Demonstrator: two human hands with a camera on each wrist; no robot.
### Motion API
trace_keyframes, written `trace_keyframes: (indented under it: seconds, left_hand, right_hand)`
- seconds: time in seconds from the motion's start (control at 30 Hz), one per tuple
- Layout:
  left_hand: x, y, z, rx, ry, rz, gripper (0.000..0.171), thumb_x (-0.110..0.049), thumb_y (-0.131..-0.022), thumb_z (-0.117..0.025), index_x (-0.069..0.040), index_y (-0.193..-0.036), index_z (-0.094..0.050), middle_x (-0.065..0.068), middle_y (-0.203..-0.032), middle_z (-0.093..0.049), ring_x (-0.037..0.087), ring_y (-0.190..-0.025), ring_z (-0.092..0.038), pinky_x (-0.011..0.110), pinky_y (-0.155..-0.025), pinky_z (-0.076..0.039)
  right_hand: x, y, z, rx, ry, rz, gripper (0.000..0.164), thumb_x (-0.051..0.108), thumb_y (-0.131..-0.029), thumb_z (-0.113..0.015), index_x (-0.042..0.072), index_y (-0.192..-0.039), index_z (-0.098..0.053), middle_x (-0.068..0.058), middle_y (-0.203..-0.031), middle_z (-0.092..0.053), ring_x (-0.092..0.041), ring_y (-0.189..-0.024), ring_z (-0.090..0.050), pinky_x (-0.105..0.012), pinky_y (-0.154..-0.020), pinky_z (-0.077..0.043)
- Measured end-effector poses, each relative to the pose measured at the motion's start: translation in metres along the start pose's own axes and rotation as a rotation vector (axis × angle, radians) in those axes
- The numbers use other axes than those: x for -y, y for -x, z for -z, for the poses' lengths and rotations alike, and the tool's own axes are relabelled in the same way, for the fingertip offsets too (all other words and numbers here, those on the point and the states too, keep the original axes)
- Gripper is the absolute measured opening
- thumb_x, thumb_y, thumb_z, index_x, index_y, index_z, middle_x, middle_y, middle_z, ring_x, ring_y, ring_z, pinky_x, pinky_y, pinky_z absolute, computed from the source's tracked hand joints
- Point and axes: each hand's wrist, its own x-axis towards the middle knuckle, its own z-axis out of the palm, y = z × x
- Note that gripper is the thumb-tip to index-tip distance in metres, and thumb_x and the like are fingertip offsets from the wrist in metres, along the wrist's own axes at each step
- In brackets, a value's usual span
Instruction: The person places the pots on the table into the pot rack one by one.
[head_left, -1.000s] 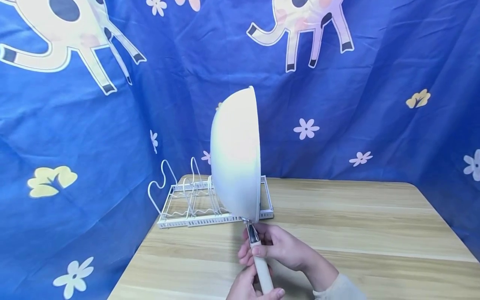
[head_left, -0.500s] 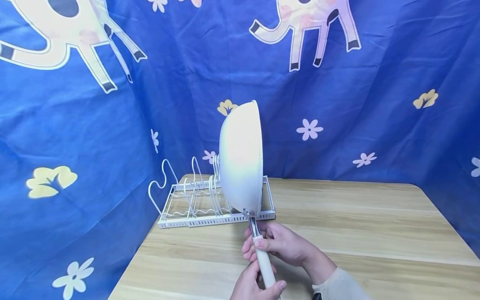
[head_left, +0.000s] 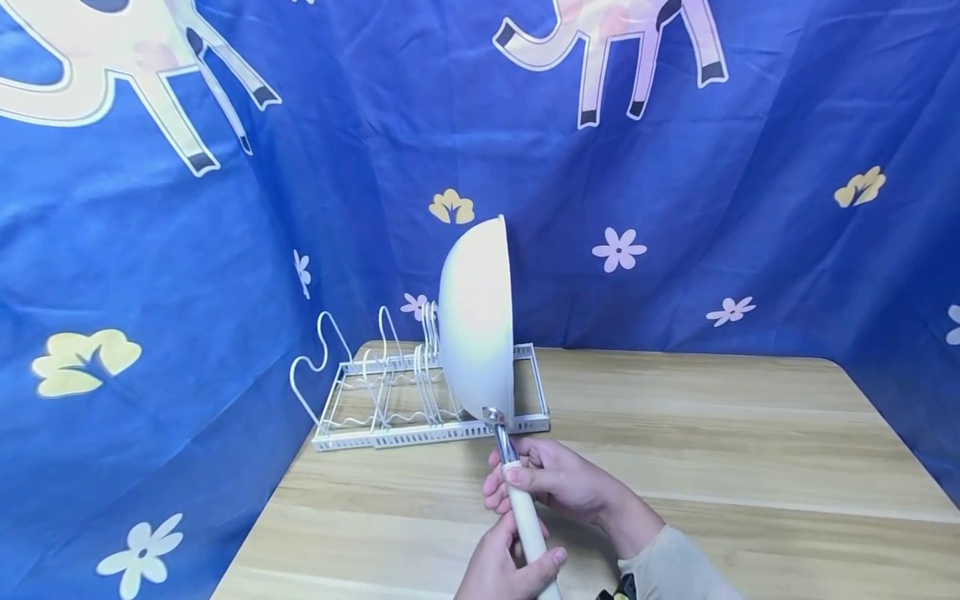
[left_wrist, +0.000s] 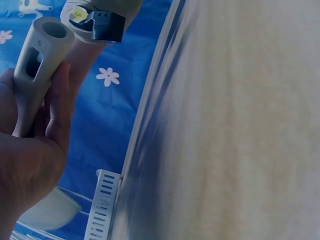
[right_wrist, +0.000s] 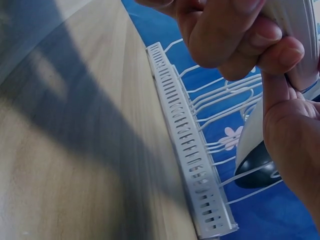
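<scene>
A white wok (head_left: 476, 325) stands on its side, its rounded base to the left and its rim upright on the right. Its lower edge is over the right part of a white wire pan rack (head_left: 431, 434); in the right wrist view, its dark-bottomed wall (right_wrist: 256, 167) is among the rack's wires. My right hand (head_left: 573, 487) holds the front of the pale handle (head_left: 527, 521), just below the metal neck. Nearer the handle's end, my left hand (head_left: 506, 562) grips it too. The handle's hollow tip (left_wrist: 52, 31) protrudes from the left hand in the left wrist view.
Several wire dividers (head_left: 375, 383) rise from the rack's left and middle parts. The rack sits at the back left of a wooden table (head_left: 720, 450). Blue printed cloth (head_left: 675, 275) hangs behind and at both sides.
The wok has come down and away from me, into the rack's right part. Both hands keep hold of the handle and have moved slightly with it. The head view has shifted a little.
</scene>
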Motion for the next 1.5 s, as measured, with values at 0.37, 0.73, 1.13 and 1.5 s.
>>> trace_keyframes:
  seconds: [0.37, 0.73, 1.13, 1.5]
  left_hand:
    - [0.001, -0.006, 0.002, 0.045, 0.078, 0.03, 0.037, -0.019, -0.091, -0.071, 0.008, -0.109, -0.055, -0.011, -0.075, -0.058, -0.001, -0.066, -0.06, 0.018, -0.062, -0.054]
    - [-0.007, -0.011, 0.002, 0.026, 0.079, 0.047, 0.037, -0.021, -0.093, -0.07, 0.008, -0.109, -0.055, -0.007, -0.08, -0.059, -0.001, -0.069, -0.058, 0.017, -0.063, -0.052]
    - [-0.004, -0.018, -0.001, 0.027, 0.057, 0.124, 0.041, -0.026, -0.091, -0.074, 0.003, -0.112, -0.055, -0.003, -0.083, -0.057, 0.003, -0.07, -0.058, 0.019, -0.06, -0.051]
    - [0.002, -0.025, -0.004, 0.02, -0.035, 0.188, 0.051, -0.031, -0.086, -0.08, -0.003, -0.119, -0.053, 0.002, -0.086, -0.061, 0.013, -0.068, -0.062, 0.034, -0.055, -0.059]
  right_hand:
    - [-0.009, -0.004, 0.01, 0.021, -0.063, 0.003, 0.025, 0.008, -0.105, -0.046, -0.003, -0.128, -0.044, -0.01, -0.114, -0.072, -0.017, -0.104, -0.073, -0.032, -0.092, -0.06]
    - [-0.008, -0.008, 0.015, -0.021, -0.064, -0.041, 0.025, 0.011, -0.106, -0.046, 0.0, -0.128, -0.045, -0.009, -0.113, -0.072, -0.017, -0.101, -0.074, -0.033, -0.09, -0.06]
    - [-0.011, -0.007, 0.021, -0.116, -0.044, -0.112, 0.044, 0.013, -0.103, -0.053, -0.008, -0.139, -0.04, -0.008, -0.111, -0.074, -0.017, -0.099, -0.074, -0.035, -0.093, -0.06]
    - [-0.003, 0.003, 0.009, -0.399, 0.254, -0.203, 0.046, 0.017, -0.096, -0.066, -0.008, -0.133, -0.051, -0.018, -0.111, -0.072, -0.019, -0.098, -0.071, -0.032, -0.088, -0.06]
